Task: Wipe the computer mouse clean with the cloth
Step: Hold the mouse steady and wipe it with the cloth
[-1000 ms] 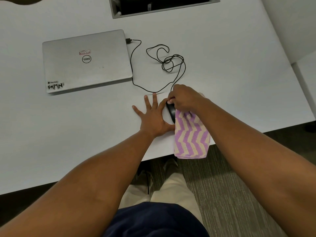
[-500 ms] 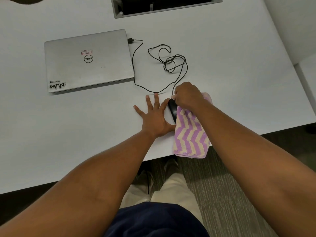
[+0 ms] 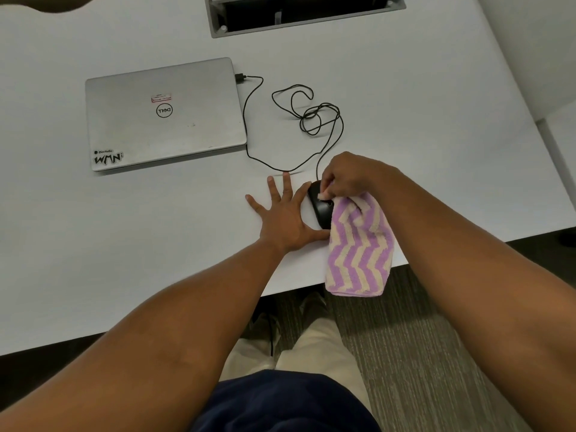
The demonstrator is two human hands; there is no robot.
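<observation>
The left hand (image 3: 282, 221) lies flat on the white table (image 3: 420, 145) with its fingers straight and spread; the index finger and the thumb frame the left side of the computer mouse (image 3: 321, 207), one near its front and one near its back. The right hand (image 3: 349, 177) is curled over the front part of the mouse and grasps a bunched end of the cloth (image 3: 358, 247), pressing it on the mouse top with the fingertips.

The cloth is a soft terry towel with a fluffy surface, in a zigzag pattern of purple and cream. It is folded into a long strip that hangs from the right hand toward the person and goes over the near edge of the table. The mouse is black, smooth and a little shiny, with a rounded oval shape. Its right side is hidden under the cloth.

Compared with half a second ago, the right hand has moved a little forward on the mouse, and more of the black body shows behind the fingers. The left hand has stayed in the same place.

The mouse is near the front edge of the table, between the two hands. A thin black cable (image 3: 311, 116) runs from it in loose loops to the right side of a closed silver laptop (image 3: 162, 113), a flat matte rectangle with rounded corners and stickers on the lid. Below the table is grey ribbed carpet (image 3: 405, 338).
</observation>
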